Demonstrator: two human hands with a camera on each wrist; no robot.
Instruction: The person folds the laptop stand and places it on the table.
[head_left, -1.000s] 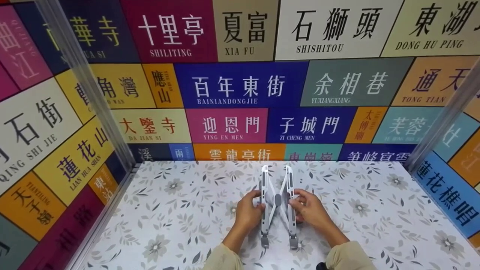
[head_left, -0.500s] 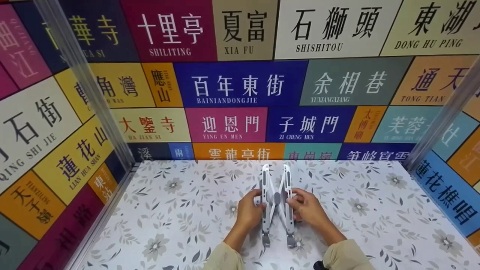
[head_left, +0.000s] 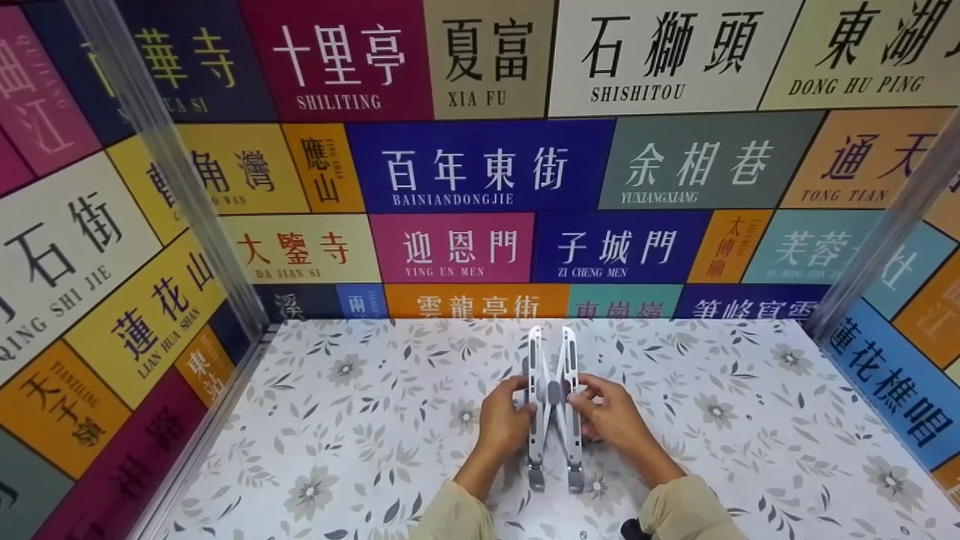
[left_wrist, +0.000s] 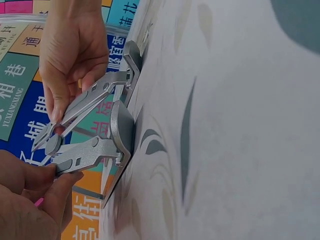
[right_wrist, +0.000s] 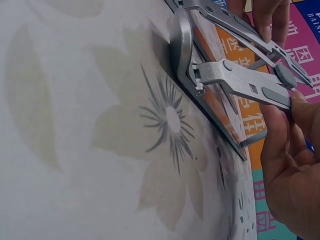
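Note:
A silver folding laptop stand (head_left: pixel 571 427) stands on the table in the head view, its two long arms nearly parallel and joined by crossing bars at a grey hub (head_left: pixel 555 392). My left hand (head_left: pixel 504 420) pinches the left arm near its middle, thumb on the near side. My right hand (head_left: pixel 611 414) pinches the right arm at about the same height. Both wrist views show the hinged grey feet, such as this end lip (left_wrist: pixel 121 129), close over the tabletop. The left wrist view shows the grey pad (left_wrist: pixel 64 165) under the fingertips.
The table (head_left: pixel 360 450) has a white cover printed with grey flowers and leaves. Colourful panels with large characters (head_left: pixel 480 169) rise behind it and at both sides. Clear corner strips (head_left: pixel 187 195) run up at the left and right.
Both hands have moved toward each other, bringing the stand's two arms closer together. The gap between them is narrower, and the hands keep their grip.

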